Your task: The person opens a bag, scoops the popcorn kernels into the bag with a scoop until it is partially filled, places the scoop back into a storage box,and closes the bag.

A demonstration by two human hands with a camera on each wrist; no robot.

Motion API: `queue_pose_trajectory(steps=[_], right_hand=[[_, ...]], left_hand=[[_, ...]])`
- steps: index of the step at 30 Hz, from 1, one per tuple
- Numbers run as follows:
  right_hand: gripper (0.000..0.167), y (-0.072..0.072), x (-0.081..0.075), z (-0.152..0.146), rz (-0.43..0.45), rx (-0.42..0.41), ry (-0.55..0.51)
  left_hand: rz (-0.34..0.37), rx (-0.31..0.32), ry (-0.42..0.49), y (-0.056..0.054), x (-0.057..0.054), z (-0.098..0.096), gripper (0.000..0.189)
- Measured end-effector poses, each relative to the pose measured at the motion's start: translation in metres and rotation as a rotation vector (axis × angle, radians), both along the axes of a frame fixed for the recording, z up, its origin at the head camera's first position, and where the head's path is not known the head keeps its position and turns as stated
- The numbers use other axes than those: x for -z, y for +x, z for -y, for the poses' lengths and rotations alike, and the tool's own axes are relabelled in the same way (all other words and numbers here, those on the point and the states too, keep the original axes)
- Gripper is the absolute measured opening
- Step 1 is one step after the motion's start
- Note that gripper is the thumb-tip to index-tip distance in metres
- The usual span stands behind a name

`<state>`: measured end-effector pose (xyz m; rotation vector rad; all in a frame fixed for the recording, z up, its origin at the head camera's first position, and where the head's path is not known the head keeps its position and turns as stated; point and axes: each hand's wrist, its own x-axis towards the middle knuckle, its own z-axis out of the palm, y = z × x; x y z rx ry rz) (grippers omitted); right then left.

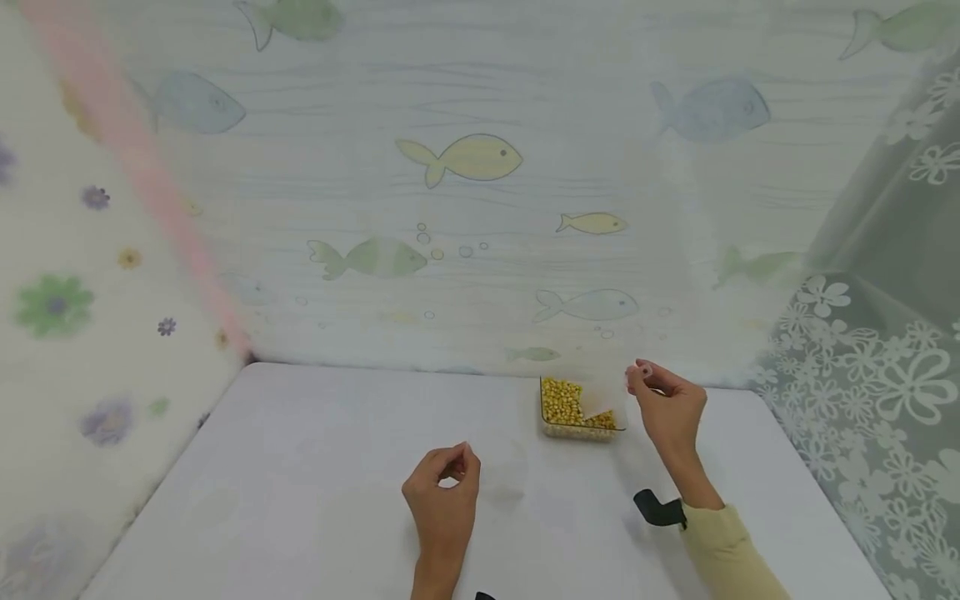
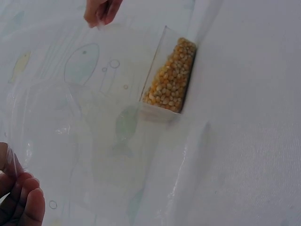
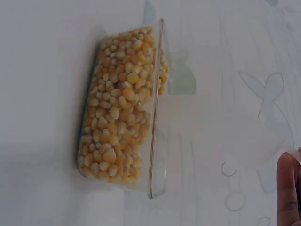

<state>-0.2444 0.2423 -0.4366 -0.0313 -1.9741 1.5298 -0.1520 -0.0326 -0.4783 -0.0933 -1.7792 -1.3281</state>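
From my distant seat I see the clear rectangular container (image 1: 570, 427) of yellow corn kernels (image 1: 558, 403) ahead-right of the left hand (image 1: 444, 500), long side crosswise; the right hand (image 1: 671, 412) is nearer, just beside its right end; the left pinches thin clear film (image 2: 61, 129), the right a translucent whitish piece (image 1: 600, 398); whether they join, I cannot tell.

Looks like a small booth around a tabletop, screened on three sides, homely in its prints but too enclosed to tell whether home or studio. Has a white table (image 1: 300, 475) at six o'clock, backed at twelve by a pale fish-printed sheet (image 1: 555, 92). Closes in at nine with a flower-dotted panel (image 1: 75, 358), edged pink toward ten, and at three with a white-blossomed grey curtain (image 1: 918, 387).
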Motion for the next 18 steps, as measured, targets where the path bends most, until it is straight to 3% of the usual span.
queue_pose_trajectory(steps=[5,11,14,18], right_hand=[[0.017,0.001,0.006,-0.001,0.085,-0.045,0.101],[0.021,-0.001,0.011,-0.009,0.145,-0.072,0.12],[0.023,0.0,0.013,-0.014,0.181,-0.076,0.112],[0.028,0.001,0.016,-0.019,0.268,-0.08,0.015]], left_hand=[[0.0,-0.003,0.002,0.0,0.0,0.0,0.024],[0.003,-0.003,0.009,0.0,0.0,-0.001,0.024],[0.002,-0.003,0.004,0.0,0.0,-0.002,0.023],[-0.003,-0.006,-0.023,0.0,0.0,-0.001,0.022]])
